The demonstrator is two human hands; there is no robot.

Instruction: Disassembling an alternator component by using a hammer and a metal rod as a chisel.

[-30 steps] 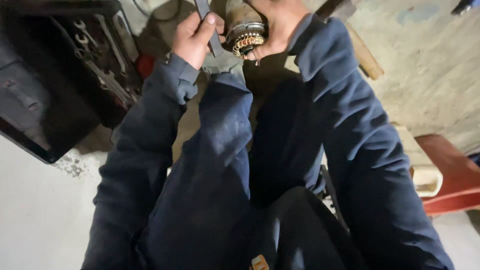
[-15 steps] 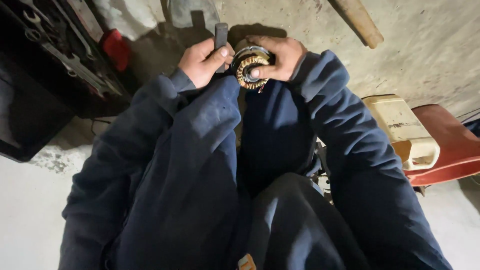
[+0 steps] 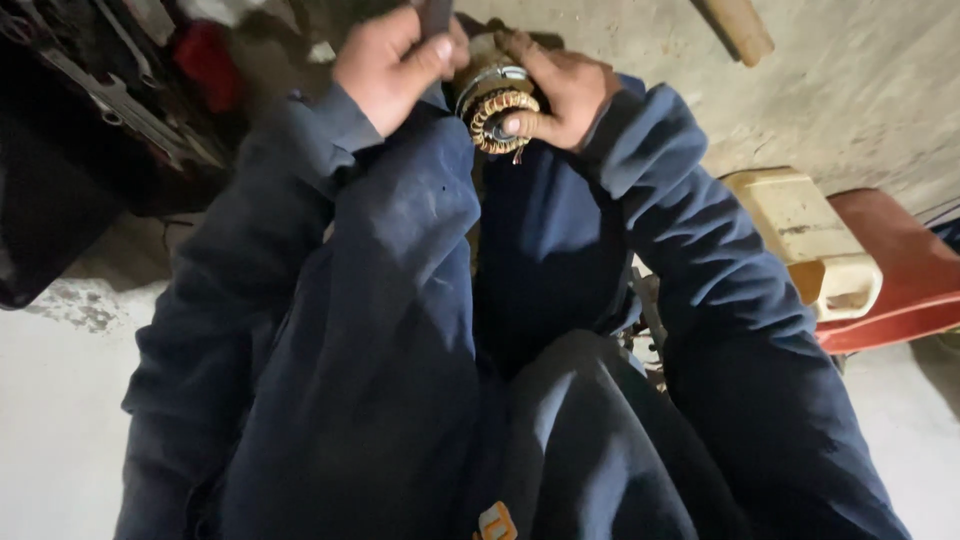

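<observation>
Right hand (image 3: 565, 90) grips small motor stator (image 3: 495, 105) with copper windings, above raised knee. Left hand (image 3: 395, 65) fisted around dark flat tool (image 3: 436, 15), touching stator. Open tool case (image 3: 100, 90) left; cream container (image 3: 805, 240) right.

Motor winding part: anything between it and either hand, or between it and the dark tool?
Nothing visible. The right hand grips the motor winding part directly, one fingertip on its coil face. The left hand holds the dark tool right beside it; the contact point is hidden.
</observation>
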